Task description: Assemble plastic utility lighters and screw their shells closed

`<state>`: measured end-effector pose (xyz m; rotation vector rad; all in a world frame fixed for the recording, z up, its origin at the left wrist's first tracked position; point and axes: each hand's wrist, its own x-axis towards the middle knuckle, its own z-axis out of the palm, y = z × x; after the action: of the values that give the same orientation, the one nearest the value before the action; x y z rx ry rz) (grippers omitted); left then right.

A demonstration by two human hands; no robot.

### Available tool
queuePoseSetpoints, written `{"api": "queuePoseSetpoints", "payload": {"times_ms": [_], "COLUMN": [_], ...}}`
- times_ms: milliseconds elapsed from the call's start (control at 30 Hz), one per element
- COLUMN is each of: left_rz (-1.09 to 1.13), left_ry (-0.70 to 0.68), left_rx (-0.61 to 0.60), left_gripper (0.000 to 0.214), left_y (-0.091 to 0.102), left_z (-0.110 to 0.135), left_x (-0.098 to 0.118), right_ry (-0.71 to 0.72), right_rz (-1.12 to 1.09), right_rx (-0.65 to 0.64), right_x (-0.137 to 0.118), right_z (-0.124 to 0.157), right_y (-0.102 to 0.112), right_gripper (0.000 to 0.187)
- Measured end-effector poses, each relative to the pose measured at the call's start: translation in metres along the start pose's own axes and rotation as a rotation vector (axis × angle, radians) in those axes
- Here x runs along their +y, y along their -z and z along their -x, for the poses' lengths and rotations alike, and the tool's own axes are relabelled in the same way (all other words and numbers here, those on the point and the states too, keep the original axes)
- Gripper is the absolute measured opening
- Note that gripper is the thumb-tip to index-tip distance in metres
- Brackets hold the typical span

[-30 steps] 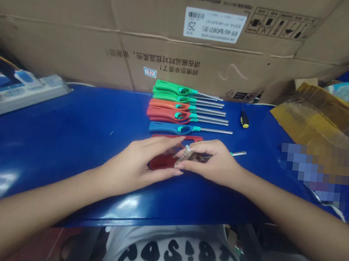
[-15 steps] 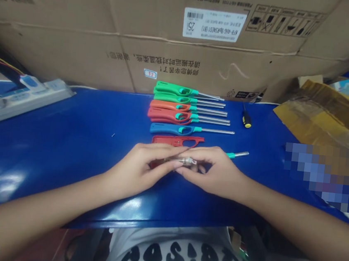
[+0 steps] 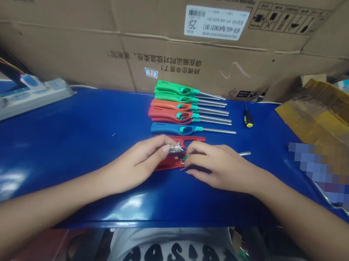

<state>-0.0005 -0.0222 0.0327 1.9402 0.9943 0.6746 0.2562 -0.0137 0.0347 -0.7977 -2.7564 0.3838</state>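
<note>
My left hand [image 3: 140, 160] pinches a small clear and metal lighter insert [image 3: 175, 148] between thumb and fingertips. My right hand [image 3: 217, 164] lies curled over a red lighter shell half [image 3: 169, 163] on the blue table [image 3: 77, 137], its fingertips on the shell's front end; whether it grips the shell is hidden. A second red shell half [image 3: 192, 140] lies just behind the hands. A metal nozzle tip [image 3: 245, 153] pokes out beyond my right hand. Behind, a row of finished long lighters [image 3: 179, 108] in green, orange-red and blue lies side by side.
Large cardboard boxes [image 3: 183, 44] wall off the back of the table. A small screwdriver with a yellow and black handle [image 3: 247, 119] lies right of the lighters. A white and blue device [image 3: 22, 91] sits at the left, and yellow-brown packaging [image 3: 328, 117] at the right.
Both hands shifted slightly away from me. The insert, earlier held between both hands, is now in my left fingers alone, and my right hand has dropped onto the red shell.
</note>
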Motion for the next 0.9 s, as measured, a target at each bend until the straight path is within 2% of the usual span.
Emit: {"api": "queuePoseSetpoints", "payload": {"times_ms": [133, 233, 400, 633, 900], "left_rz": [0.046, 0.006, -0.077, -0.153, -0.133], "left_ry": [0.033, 0.021, 0.001, -0.052, -0.045], "left_rx": [-0.06, -0.04, -0.02, -0.033, -0.045], "left_gripper": [0.025, 0.02, 0.021, 0.032, 0.033], "left_y": [-0.005, -0.005, -0.003, -0.001, -0.002], "left_z": [0.001, 0.0, -0.002, -0.005, -0.007], "left_x": [-0.007, -0.009, -0.006, -0.003, -0.006], "right_ry": [-0.026, -0.05, -0.057, -0.069, -0.088], "right_rz": [-0.094, -0.218, -0.17, -0.288, -0.316], "right_rx": [-0.032, -0.008, -0.049, 0.104, 0.092], "right_x": [0.004, 0.005, 0.006, 0.009, 0.016], "right_z": [-0.003, -0.004, -0.003, -0.006, -0.006], "right_y": [-0.006, -0.006, -0.004, -0.006, -0.007], "right_gripper": [0.01, 0.007, 0.01, 0.006, 0.003]}}
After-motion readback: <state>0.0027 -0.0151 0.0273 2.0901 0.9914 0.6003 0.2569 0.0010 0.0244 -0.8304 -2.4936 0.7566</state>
